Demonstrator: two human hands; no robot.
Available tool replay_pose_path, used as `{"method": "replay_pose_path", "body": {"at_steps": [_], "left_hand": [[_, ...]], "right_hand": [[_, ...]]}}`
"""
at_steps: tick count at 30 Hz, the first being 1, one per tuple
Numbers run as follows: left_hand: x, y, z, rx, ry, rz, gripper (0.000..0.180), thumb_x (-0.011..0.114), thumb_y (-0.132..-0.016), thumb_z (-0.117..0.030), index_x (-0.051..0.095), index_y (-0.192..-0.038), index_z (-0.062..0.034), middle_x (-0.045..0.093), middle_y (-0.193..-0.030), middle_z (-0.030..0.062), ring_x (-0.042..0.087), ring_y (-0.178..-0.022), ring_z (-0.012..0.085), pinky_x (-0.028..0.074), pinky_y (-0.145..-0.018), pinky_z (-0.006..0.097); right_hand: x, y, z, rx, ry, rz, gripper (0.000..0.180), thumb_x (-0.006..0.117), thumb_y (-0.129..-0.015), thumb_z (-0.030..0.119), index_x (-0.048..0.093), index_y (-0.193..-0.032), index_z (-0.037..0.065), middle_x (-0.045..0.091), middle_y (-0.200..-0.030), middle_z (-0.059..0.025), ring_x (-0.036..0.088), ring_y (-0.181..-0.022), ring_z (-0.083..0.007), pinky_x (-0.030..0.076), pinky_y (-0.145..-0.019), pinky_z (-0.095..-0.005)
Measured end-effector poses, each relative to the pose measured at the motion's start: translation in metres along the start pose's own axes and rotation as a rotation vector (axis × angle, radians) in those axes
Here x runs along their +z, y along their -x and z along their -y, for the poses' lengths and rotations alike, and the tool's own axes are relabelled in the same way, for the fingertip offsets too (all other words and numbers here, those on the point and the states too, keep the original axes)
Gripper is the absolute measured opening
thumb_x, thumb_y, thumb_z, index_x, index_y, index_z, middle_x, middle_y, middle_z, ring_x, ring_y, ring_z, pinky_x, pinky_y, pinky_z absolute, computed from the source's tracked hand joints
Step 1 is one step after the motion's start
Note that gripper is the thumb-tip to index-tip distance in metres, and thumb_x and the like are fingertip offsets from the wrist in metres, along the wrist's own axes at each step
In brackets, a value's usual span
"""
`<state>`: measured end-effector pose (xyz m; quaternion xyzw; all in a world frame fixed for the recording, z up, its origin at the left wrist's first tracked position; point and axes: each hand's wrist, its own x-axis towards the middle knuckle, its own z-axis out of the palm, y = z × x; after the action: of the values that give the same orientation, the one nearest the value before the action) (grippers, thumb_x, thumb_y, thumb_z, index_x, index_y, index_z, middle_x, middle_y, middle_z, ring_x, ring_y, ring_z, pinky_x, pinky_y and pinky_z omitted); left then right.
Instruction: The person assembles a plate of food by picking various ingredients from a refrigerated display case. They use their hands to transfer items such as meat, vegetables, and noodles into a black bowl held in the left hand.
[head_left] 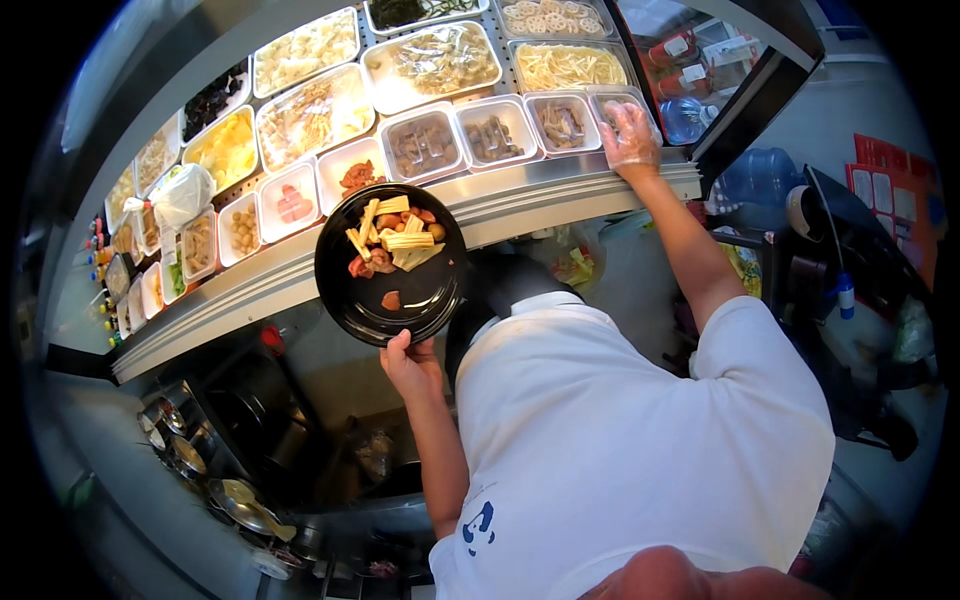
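Observation:
My left hand (412, 367) grips the near rim of a round black bowl (350, 300), held just in front of the food display. Inside it lie pale yellow tofu-skin sticks (408, 241), small brown round pieces (425, 216) and reddish meat pieces (372, 264). Out to the right, my right hand (632, 145) wears a clear plastic glove. Its fingers are apart and bent down over the clear tub (603, 101) at the front row's right end. What lies under those fingers is hidden. Beside this tub stands a clear tub of brown food slices (562, 122).
Several food trays fill the display, including pale shreds (570, 68), yellow slices (225, 150) and red meat (360, 177). A metal ledge (540, 190) runs along its front. A tied white plastic bag (185, 190) sits at left. Pans (240, 500) stand lower left; a large blue bottle (760, 175) stands right.

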<state>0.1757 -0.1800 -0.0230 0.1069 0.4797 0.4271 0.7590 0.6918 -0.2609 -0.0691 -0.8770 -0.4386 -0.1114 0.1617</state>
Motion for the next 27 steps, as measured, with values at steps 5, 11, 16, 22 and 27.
{"method": "replay_pose_path", "body": {"at_steps": [5,11,16,22,27], "left_hand": [[-0.001,-0.004,0.003,0.027,-0.057,0.028,0.046,0.061,-0.083,-0.004,0.058,-0.129,0.0031,0.069,-0.121,0.0156,0.075,-0.101,0.0276,0.068,-0.087,0.040],[0.027,-0.009,0.013,0.053,-0.084,0.085,0.048,0.059,-0.083,-0.003,0.056,-0.131,0.0028,0.068,-0.123,0.0184,0.075,-0.104,0.0291,0.068,-0.088,0.042],[0.043,-0.019,0.016,0.079,-0.104,0.093,0.050,0.057,-0.084,-0.006,0.056,-0.133,0.0028,0.067,-0.126,0.0188,0.074,-0.106,0.0298,0.068,-0.089,0.043],[0.058,-0.048,0.010,0.171,-0.206,-0.023,0.038,0.059,-0.087,-0.007,0.061,-0.124,-0.0033,0.070,-0.109,0.0089,0.072,-0.088,0.0198,0.063,-0.069,0.034],[0.120,-0.129,0.005,0.232,-0.210,0.019,0.005,0.068,-0.091,-0.009,0.065,-0.094,-0.0072,0.066,-0.090,0.0024,0.065,-0.080,0.0143,0.058,-0.066,0.033]], "right_hand": [[0.005,0.017,-0.002,0.030,-0.022,-0.163,0.035,0.072,-0.090,0.026,0.068,-0.124,0.017,0.059,-0.128,-0.0121,0.060,-0.120,-0.0353,0.054,-0.097,-0.0481],[0.001,0.019,-0.011,0.108,-0.025,-0.208,0.034,0.070,-0.089,0.025,0.068,-0.122,0.016,0.060,-0.126,-0.0127,0.061,-0.120,-0.0346,0.054,-0.097,-0.0470],[0.009,0.015,-0.010,0.047,-0.068,-0.185,0.032,0.072,-0.087,0.021,0.068,-0.118,0.015,0.062,-0.122,-0.0124,0.062,-0.117,-0.0350,0.054,-0.096,-0.0468],[0.019,-0.048,-0.010,-0.045,-0.058,0.099,0.030,0.071,-0.089,0.024,0.069,-0.117,0.014,0.067,-0.118,-0.0142,0.065,-0.112,-0.0357,0.054,-0.094,-0.0475],[0.091,-0.170,-0.079,-0.025,0.150,0.296,0.048,0.068,-0.091,0.045,0.066,-0.130,0.018,0.071,-0.122,-0.0189,0.067,-0.116,-0.0375,0.053,-0.100,-0.0476]]}}
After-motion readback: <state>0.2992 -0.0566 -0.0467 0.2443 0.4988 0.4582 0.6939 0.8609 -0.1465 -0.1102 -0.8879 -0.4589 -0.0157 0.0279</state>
